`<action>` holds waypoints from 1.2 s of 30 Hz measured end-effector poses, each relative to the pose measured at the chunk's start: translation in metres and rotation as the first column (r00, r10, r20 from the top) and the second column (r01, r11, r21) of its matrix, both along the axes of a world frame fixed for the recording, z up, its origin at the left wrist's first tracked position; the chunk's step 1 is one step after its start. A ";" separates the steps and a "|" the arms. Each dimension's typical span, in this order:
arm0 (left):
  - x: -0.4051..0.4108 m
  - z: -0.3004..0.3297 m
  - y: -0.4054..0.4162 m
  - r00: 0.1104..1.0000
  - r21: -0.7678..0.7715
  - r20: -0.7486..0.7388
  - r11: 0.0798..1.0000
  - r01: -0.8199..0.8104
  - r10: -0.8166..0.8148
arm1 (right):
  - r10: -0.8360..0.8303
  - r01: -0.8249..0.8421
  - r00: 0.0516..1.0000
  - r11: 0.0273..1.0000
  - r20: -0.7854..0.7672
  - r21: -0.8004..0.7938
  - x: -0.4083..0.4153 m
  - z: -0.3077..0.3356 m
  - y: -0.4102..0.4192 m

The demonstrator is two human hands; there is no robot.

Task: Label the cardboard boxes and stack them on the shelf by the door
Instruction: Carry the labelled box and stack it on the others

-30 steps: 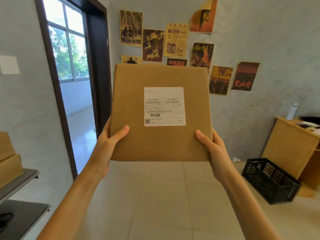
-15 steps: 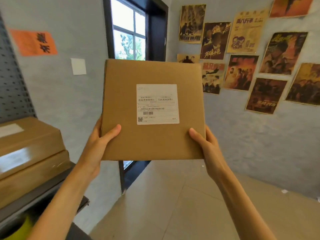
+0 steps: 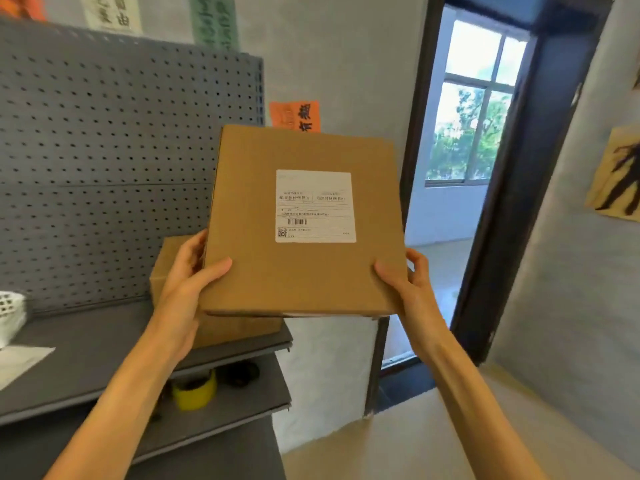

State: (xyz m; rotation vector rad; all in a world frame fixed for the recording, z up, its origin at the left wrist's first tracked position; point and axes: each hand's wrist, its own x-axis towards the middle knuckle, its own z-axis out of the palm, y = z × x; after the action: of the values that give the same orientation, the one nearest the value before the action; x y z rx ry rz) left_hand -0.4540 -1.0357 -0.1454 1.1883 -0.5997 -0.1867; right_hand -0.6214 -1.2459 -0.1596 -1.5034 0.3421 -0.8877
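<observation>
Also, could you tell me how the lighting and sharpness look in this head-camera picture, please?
Head view: the window through the doorway is overexposed, washing out its panes; the label on the held cardboard box is evenly lit but its small print is too soft to read; the wide lens bows the pegboard top and the door frame.

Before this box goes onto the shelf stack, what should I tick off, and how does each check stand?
1. Label stuck on the held box: ok.
2. Left hand grips the box's left edge: ok.
3. Right hand grips the right corner: ok.
4. Stacked box waits on the shelf: ok.
5. Held box level: not ok, tilted.
6. Held box squared over the stack: cannot tell.
</observation>
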 end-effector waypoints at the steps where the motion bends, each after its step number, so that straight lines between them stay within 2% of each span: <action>1: 0.005 0.001 0.007 1.000 -0.006 -0.001 1.000 -0.023 0.023 | 0.043 -0.043 0.999 0.999 0.000 0.002 0.012 0.001 0.001; 6: 0.035 0.007 0.035 0.997 0.006 0.007 0.997 -0.082 0.082 | 0.197 -0.196 0.980 0.980 0.016 -0.020 0.069 0.007 0.009; 10: 0.067 0.002 0.048 0.996 0.057 0.024 0.995 -0.085 0.083 | 0.258 -0.257 0.966 0.966 0.035 -0.027 0.111 0.004 0.011; 16: 0.128 -0.011 0.045 0.991 0.042 -0.017 0.990 -0.131 0.132 | 0.360 -0.360 0.932 0.933 0.034 0.004 0.177 0.003 0.002; 25: 0.203 -0.016 0.024 0.975 0.188 -0.064 0.962 -0.199 0.214 | 0.219 -0.218 0.973 0.976 -0.078 0.013 0.265 0.003 -0.007; 30: 0.215 -0.018 0.015 0.965 0.266 -0.043 0.934 -0.238 0.259 | 0.151 -0.149 0.980 0.988 -0.126 0.028 0.283 -0.001 -0.015; 36: 0.221 -0.023 0.013 0.958 0.298 0.007 0.914 -0.275 0.286 | 0.068 -0.079 0.984 0.995 -0.166 -0.060 0.292 -0.009 -0.022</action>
State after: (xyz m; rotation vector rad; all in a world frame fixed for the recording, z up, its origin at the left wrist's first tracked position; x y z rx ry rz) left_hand -0.2334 -1.0223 -0.1686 1.5447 -0.3690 -0.0532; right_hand -0.3294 -1.2676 -0.1684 -1.6448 0.3780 -0.7245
